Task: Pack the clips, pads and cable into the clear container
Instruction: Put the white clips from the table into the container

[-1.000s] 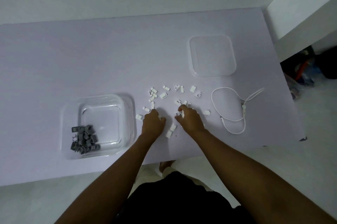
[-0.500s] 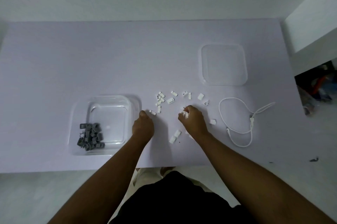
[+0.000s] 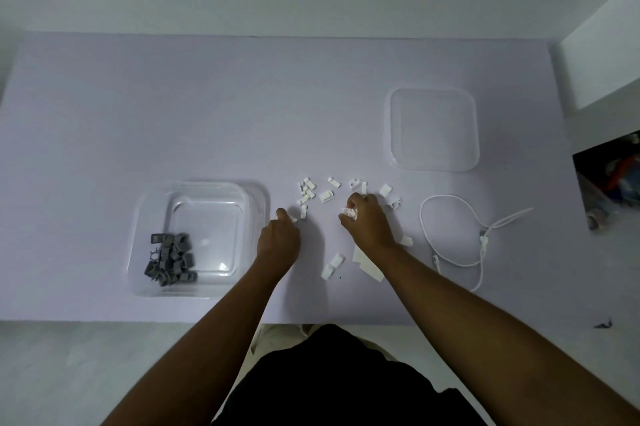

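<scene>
The right hand [image 3: 367,224] is curled around several white clips [image 3: 348,212], mostly hidden in its fingers; the left hand [image 3: 279,240] is closed, its contents not discernible; loose white clips [image 3: 306,190] lie between the clear container [image 3: 201,238], holding grey clips [image 3: 170,259], and the white cable [image 3: 457,235]; the forearm partly covers white pads [image 3: 367,264].

The container [image 3: 201,235] lies left of the scattered clips [image 3: 313,191], cable [image 3: 460,235] right, lid [image 3: 434,129] behind.

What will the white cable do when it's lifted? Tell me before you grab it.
The white cable lies in loose loops on the table, so it probably droops and trails when lifted. Its thin strand looks light. The small connector ends may swing or snag the loop.
</scene>
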{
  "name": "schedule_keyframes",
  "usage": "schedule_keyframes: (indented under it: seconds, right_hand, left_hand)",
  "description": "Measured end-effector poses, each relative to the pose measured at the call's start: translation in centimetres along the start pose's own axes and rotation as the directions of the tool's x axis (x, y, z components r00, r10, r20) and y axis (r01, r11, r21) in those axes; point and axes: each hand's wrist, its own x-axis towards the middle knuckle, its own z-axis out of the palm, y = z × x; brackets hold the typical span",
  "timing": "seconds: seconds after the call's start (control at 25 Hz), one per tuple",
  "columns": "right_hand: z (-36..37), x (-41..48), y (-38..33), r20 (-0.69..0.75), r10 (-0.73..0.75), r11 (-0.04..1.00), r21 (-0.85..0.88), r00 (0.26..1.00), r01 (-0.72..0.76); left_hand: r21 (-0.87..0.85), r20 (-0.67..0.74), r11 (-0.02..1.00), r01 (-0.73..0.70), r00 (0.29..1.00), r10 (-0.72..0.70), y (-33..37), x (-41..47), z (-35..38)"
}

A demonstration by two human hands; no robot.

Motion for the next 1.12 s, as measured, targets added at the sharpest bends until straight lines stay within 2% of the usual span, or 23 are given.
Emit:
schedule_keyframes:
  seconds: [0.2,0.4,0.48,0.6,0.68,0.72,0.8,0.84,0.88,0.96,1.0,1.04,1.12]
  right_hand:
    - [-0.2,0.5,0.6,0.014,-0.042,0.999,-0.011,0.999,0.042]
    - [-0.6,0.8,1.5,0.044,-0.08,0.996,-0.047,0.996,0.082]
    - [-0.9,1.0,1.6,0.028,-0.033,0.999,0.033,0.999,0.032]
    - [-2.1,1.0,1.4,-0.004,0.106,0.958,0.269,0.994,-0.101]
    - [-2.9,0.7,1.3,-0.004,0.193,0.894,0.412,0.981,-0.174]
    - [-3.4,0.6,1.2,0.029,0.256,0.823,0.518,0.966,-0.234]
    - [-4.2,0.3,1.0,0.139,0.357,0.598,0.725,0.924,-0.34]
    - [-4.5,0.1,1.2,0.171,0.379,0.523,0.771,0.909,-0.363]
    - [-4.7,-0.2,1.3,0.183,0.384,0.506,0.778,0.905,-0.372]
    - [-4.7,-0.8,2.1,0.181,0.377,0.54,0.754,0.908,-0.374]
    - [-4.6,-1.0,2.6,0.155,0.367,0.588,0.725,0.917,-0.358]
    - [-4.4,-1.1,3.2,0.109,0.341,0.671,0.668,0.934,-0.323]
    - [-3.9,-1.2,4.3,0.0,0.231,0.876,0.436,0.973,-0.208]
  left_hand:
    - [0.04,-0.052,0.978,-0.203,0.977,0.205,2.9,1.5,-0.9]
    - [0.124,-0.115,0.949,-0.288,0.946,0.302,5.2,4.1,-0.5]
    - [0.14,-0.096,0.935,-0.326,0.935,0.34,5.6,4.8,-0.3]
    - [0.153,-0.029,0.932,-0.328,0.941,0.336,5.4,5.4,0.0]
    - [0.171,-0.026,0.932,-0.319,0.944,0.328,5.5,5.6,0.1]
    - [0.171,-0.028,0.931,-0.321,0.943,0.331,5.6,5.7,0.2]
    - [0.139,-0.032,0.937,-0.321,0.944,0.328,6.0,5.8,0.2]
    - [0.108,-0.027,0.941,-0.32,0.946,0.324,6.3,5.8,0.2]
    - [0.075,-0.022,0.944,-0.321,0.946,0.323,6.5,5.8,0.3]
    - [0.035,-0.006,0.938,-0.344,0.939,0.344,6.7,5.7,0.6]
    - [0.027,0.002,0.934,-0.356,0.934,0.356,6.8,5.6,0.8]
    - [0.017,0.007,0.932,-0.361,0.933,0.361,6.8,5.4,0.9]
    - [-0.005,0.007,0.935,-0.354,0.935,0.354,6.7,5.1,0.9]
